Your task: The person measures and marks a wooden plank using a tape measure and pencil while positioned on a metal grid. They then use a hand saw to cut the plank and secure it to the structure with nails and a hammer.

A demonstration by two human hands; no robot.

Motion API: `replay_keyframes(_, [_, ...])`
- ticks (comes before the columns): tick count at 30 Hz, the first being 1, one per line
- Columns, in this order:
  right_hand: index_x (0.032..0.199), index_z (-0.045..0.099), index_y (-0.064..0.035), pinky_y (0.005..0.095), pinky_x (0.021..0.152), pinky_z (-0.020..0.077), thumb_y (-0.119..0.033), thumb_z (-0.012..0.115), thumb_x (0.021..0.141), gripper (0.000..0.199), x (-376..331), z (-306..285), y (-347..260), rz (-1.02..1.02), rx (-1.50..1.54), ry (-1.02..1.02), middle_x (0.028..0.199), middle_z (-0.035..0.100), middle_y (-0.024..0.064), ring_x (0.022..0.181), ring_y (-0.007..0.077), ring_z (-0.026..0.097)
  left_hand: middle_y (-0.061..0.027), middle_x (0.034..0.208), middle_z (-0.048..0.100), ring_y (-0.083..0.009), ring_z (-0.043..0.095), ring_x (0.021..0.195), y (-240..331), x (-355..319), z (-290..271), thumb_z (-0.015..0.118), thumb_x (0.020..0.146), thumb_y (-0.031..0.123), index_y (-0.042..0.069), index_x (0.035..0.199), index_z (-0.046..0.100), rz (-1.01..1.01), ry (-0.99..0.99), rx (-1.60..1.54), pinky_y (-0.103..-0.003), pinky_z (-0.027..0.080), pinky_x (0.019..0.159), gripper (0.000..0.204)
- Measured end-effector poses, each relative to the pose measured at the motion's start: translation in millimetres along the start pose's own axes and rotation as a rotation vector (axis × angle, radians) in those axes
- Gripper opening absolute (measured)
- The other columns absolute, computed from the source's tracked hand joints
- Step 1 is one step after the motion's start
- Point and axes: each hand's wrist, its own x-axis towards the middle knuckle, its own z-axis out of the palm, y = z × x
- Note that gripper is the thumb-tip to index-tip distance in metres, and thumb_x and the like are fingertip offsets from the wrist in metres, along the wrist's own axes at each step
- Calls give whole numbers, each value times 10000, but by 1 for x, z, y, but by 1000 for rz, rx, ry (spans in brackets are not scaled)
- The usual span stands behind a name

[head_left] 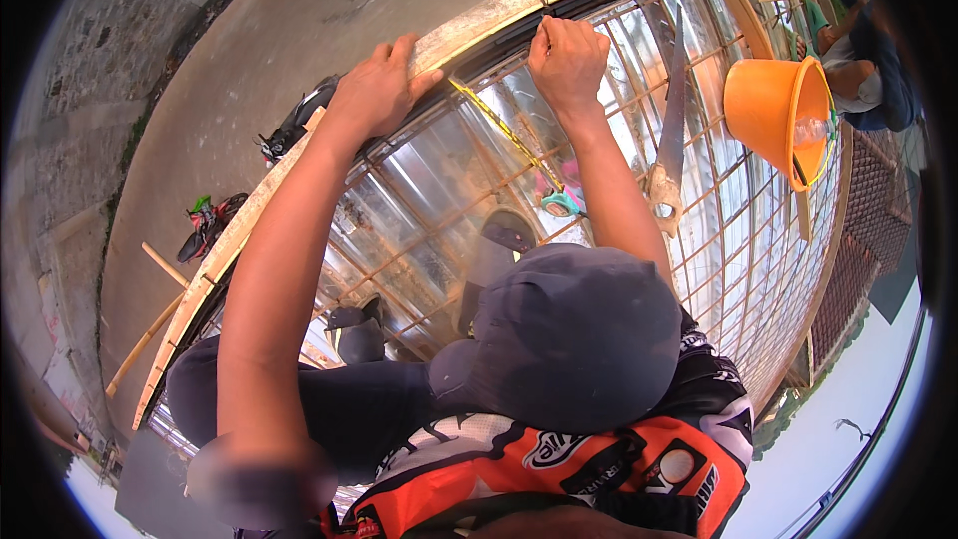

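My left hand [374,90] rests on the pale wooden edge board [469,25], thumb apart from the fingers. My right hand [569,60] is closed beside the board's inner side, against the dark bars there. A dark wire loop [545,2] stands just above its fingertips; what they pinch is hidden. Between my arms, a yellow tape measure blade [504,130] runs from near the board down to a turquoise case [562,203]. Right of my right forearm lies a handsaw [673,105] with a wooden handle, on the rusty rebar grid [714,205].
An orange bucket [763,105] stands tilted in view on the grid at right. Another person [863,70] is beyond it. Shiny metal sheeting [399,210] lies under the bars. Past the edge board, the ground far below holds parked motorcycles [207,223]. Bamboo poles [145,349] jut outside.
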Motion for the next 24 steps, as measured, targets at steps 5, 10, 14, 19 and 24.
replay_keyframes(5, [975, 813, -85, 467, 782, 507, -167, 745, 959, 107, -1, 2, 12, 24, 160, -12, 929, 804, 47, 866, 281, 723, -313, 1455, 626, -497, 645, 1312, -2, -1, 1, 553, 1115, 589, 48, 1610, 441, 1, 5, 15, -550, 531, 1087, 742])
replay_keyframes(10, [1055, 841, -19, 270, 804, 561, -199, 839, 1005, 187, 15, 1, 68, 473, 919, -348, 960, 814, 35, 898, 112, 729, -315, 1460, 622, -499, 654, 1303, -4, -1, 3, 547, 1112, 603, 46, 1611, 440, 18, 16, 15, -550, 539, 1083, 755])
replay_keyframes(14, [1138, 814, 5, 242, 794, 550, -187, 852, 1007, 235, 30, 9, 78, 512, 1066, -551, 979, 798, 8, 878, 69, 688, -314, 1450, 626, -499, 659, 1291, -4, -3, 5, 550, 1110, 604, 46, 1608, 445, 19, 46, 25, -551, 543, 1074, 755])
replay_keyframes(19, [1093, 811, -4, 297, 768, 552, -250, 839, 985, 270, 31, 20, 78, 393, 802, -605, 905, 778, 73, 825, 120, 705, -311, 1448, 627, -495, 662, 1285, -2, 0, 3, 553, 1110, 601, 45, 1608, 448, 11, 19, 7, -551, 542, 1072, 754])
replay_keyframes(24, [1000, 781, -11, 350, 671, 496, -263, 803, 1005, 254, 19, 24, 55, 275, 544, -349, 784, 672, 72, 683, 174, 565, -310, 1442, 630, -498, 659, 1285, -1, -2, 1, 557, 1110, 601, 56, 1615, 441, 15, 12, 9, -550, 542, 1066, 752])
